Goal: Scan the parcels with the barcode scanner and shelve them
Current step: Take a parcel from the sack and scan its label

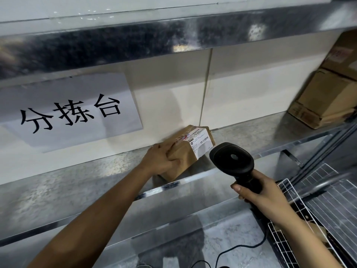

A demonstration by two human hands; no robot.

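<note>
Head view. Left hand [161, 158] on the near end of the parcel [188, 151], fingers curled over its top and side, gripping it. Parcel is a small brown box resting on the metal shelf [77, 180], set at an angle, far end close to the white back wall. White label [201, 141] faces up and to the right, barcode visible on it.

Right hand [264, 194] wrapped round the handle of the black scanner [232, 159], fingers closed on it. Scanner head sits just beside the parcel's right side, pointed toward the label. Its cable [241, 250] trails down to the lower shelf.

More boxes [328, 93] stacked at the shelf's far right, well apart from the parcel. Paper sign [71, 113] on the back wall to the left. Wire basket [309, 209] lower right.

Step in hand, by my reading: scan, with the parcel already on the shelf. Whether the read has registered cannot be told. Next move likely needs the scanner held square to the barcode, then the left hand releases.
</note>
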